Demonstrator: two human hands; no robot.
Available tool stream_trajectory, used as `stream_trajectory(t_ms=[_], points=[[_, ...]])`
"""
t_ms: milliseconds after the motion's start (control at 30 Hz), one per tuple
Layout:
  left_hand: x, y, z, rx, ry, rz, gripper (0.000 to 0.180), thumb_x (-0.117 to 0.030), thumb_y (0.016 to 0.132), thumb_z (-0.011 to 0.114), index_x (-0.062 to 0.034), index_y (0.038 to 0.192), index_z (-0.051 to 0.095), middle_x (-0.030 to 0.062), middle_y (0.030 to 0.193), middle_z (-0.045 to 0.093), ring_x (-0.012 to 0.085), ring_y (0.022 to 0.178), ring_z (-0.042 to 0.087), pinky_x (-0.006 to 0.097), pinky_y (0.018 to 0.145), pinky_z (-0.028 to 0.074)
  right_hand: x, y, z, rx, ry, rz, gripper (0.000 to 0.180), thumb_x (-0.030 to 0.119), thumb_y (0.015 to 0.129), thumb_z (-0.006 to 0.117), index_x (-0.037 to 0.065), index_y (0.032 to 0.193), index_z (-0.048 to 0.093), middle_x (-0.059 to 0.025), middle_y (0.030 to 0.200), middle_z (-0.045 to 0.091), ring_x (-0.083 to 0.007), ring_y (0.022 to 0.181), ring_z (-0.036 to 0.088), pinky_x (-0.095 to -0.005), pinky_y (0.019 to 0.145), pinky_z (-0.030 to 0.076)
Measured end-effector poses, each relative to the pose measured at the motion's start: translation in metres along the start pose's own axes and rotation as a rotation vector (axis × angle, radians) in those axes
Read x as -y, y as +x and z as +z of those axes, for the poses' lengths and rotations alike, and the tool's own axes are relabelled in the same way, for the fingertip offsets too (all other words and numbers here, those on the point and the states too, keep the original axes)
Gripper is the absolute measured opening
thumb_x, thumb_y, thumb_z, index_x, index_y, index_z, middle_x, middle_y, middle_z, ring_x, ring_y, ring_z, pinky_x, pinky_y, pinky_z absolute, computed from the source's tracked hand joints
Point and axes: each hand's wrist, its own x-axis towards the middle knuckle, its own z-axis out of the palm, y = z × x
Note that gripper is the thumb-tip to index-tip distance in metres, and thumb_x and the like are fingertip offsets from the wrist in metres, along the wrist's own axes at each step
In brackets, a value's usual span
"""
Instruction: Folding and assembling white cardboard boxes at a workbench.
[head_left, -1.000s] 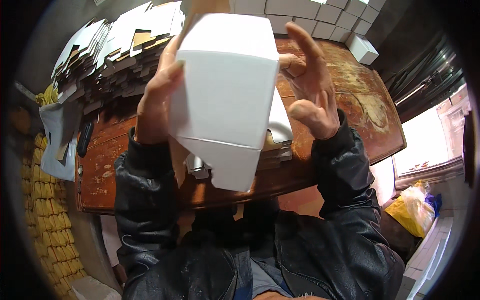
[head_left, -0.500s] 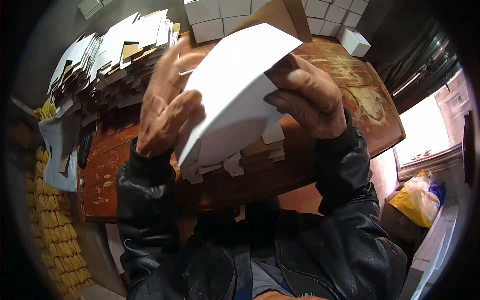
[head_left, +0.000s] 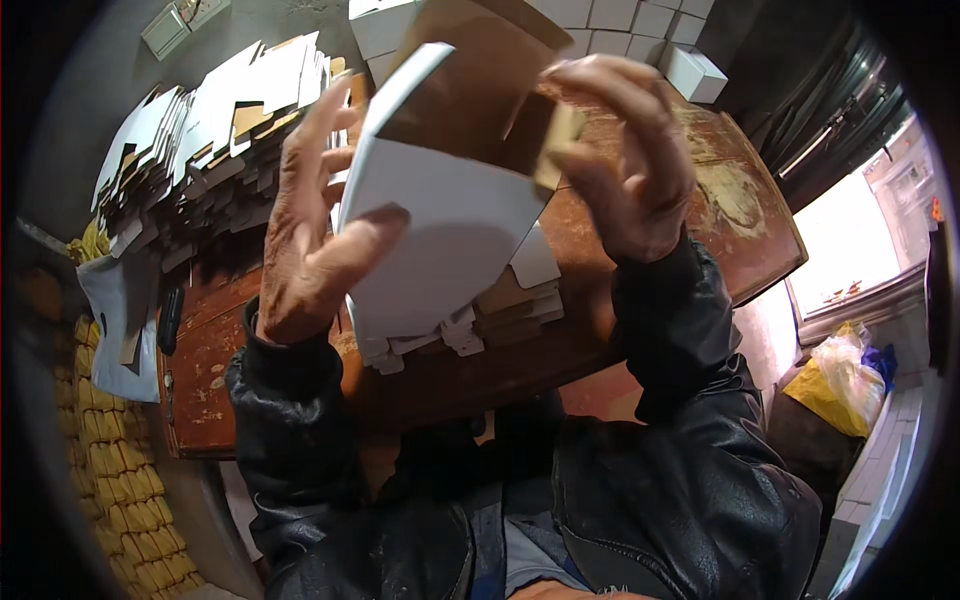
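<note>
A white cardboard box [head_left: 430,235] with a brown inside is tilted in front of me, its open end and raised flap toward the top of the view. My left hand [head_left: 305,240] holds its left side, thumb lying across the white face and fingers stretched along the edge. At the upper right, my right hand [head_left: 635,165] curls round a small side flap [head_left: 560,145], somewhat smeared by motion. Below the box, a stack of flat folded card blanks [head_left: 515,305] lies on the worn red-brown table [head_left: 215,385].
Flat white blanks [head_left: 240,95] are piled high at the table's left. Finished white boxes [head_left: 605,45] are stacked at the back, with one box [head_left: 695,75] at the right end. A black-handled tool [head_left: 171,320] rests by the left edge. Plastic bags [head_left: 840,380] sit at the right.
The box has turned so its open brown inside now shows, where a white closed side showed before. My right hand has moved up slightly, and its fingers are wider apart.
</note>
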Motion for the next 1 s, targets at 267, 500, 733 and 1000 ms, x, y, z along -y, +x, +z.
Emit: stream_trajectory(t_ms=[267,500,733,1000], points=[[0.007,-0.007,0.011,-0.114,-0.222,0.077,0.093,-0.031,0.071,0.061,-0.0065,0.152,0.023,0.0173,0.141,0.035,0.0283,0.121,0.046,0.045,0.103,0.039,0.013,-0.007,0.031,0.097,0.289,0.293,0.062,0.035,0.081,0.077,-0.006,0.123,0.054,-0.0266,0.126,0.055,-0.0377,0.123,0.05,-0.0445,0.102,0.04],[0.045,0.002,0.016,0.007,0.015,-0.231,0.071,-0.026,0.089,0.069,-0.0027,0.146,0.034,0.0212,0.131,0.042,0.024,0.1,0.061,0.032,0.076,0.053,-0.009,-0.04,0.047,0.153,0.093,0.687,0.063,0.041,0.085,0.07,-0.009,0.12,0.055,-0.0274,0.12,0.056,-0.0376,0.116,0.054,-0.0451,0.1,0.042],[0.048,-0.001,0.015,0.084,0.047,-0.315,0.066,-0.023,0.089,0.07,0.001,0.141,0.037,0.0129,0.094,0.061,0.0186,0.083,0.066,0.026,0.067,0.051,-0.018,-0.034,0.02,0.723,-0.312,0.831,0.05,0.038,0.087,0.063,-0.004,0.114,0.059,-0.0257,0.105,0.063,-0.0379,0.099,0.061,-0.0445,0.083,0.049],[0.048,-0.007,0.018,0.054,-0.186,-0.379,0.074,-0.014,0.088,0.07,0.0052,0.146,0.028,0.0067,0.095,0.055,0.0092,0.075,0.06,0.021,0.058,0.049,-0.053,-0.053,0.006,0.747,-0.32,0.89,0.057,0.05,0.089,0.061,-0.001,0.116,0.058,-0.0261,0.104,0.064,-0.0386,0.095,0.063,-0.0416,0.08,0.049]])
